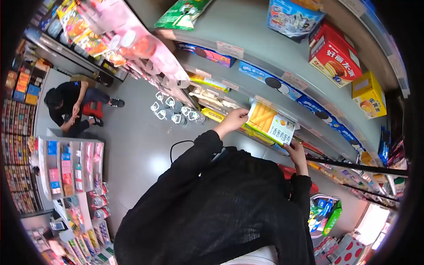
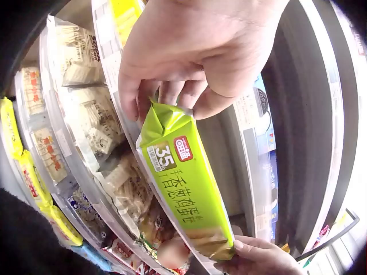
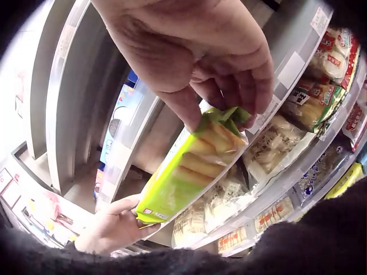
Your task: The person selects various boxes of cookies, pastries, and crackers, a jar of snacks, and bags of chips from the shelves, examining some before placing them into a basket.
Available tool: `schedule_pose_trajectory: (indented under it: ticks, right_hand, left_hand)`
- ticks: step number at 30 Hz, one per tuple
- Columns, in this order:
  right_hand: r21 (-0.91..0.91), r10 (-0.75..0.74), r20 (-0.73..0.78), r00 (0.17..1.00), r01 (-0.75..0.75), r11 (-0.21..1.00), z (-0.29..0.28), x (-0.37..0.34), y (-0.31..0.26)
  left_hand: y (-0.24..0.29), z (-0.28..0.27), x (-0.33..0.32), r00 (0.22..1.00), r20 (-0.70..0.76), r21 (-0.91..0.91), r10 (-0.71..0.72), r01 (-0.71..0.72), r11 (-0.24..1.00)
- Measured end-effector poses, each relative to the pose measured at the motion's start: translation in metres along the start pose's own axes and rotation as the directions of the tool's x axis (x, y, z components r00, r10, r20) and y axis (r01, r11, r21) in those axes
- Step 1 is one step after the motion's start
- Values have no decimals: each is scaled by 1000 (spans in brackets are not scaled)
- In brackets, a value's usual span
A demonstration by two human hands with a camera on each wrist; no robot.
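Observation:
A green and white packet of egg rolls [image 1: 270,123], with a picture of golden rolls, is held in front of the shelf. My left hand [image 1: 233,121] pinches one end of it, and my right hand [image 1: 297,155] grips the opposite end. From the left wrist, the left hand [image 2: 200,51] has thumb and fingers at the crimped end, and a green side of the packet [image 2: 186,183] with "35" printed on it faces the camera. In the right wrist view, the right hand [image 3: 195,57] holds the end where rolls show through the wrapper.
Shelves carry blue biscuit boxes [image 1: 269,81], a red box [image 1: 334,55] and a yellow box [image 1: 369,95]. Bagged snacks [image 2: 94,120] fill lower levels. Water bottles [image 1: 179,119] stand on the floor to the left. Beyond them sits a person [image 1: 66,104]. A bag of snacks [image 1: 324,214] is at lower right.

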State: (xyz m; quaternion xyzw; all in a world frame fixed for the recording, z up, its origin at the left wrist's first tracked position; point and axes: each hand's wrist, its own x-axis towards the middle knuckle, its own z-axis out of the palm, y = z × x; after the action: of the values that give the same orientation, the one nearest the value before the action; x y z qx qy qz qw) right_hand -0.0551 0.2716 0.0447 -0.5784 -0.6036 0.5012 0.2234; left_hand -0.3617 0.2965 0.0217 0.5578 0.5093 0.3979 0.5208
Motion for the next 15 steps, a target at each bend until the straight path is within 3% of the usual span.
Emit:
schedule_pose_trajectory:
  ticks: [2,6,15]
  right_hand:
    - [-85,101,54,993,-97,992,-6,0,-3]
    - [4,72,74,995,-72,997,-5,-3,-10]
    - [78,36,115,993,-45,996,-4,-1,-4]
  left_hand:
    - [2,0,-3,1000,-18,37,2,-1,999]
    - [-3,3,-3,997,-16,47,72,-72,996]
    - [0,2,-10,999,-7,107,35,-34,994]
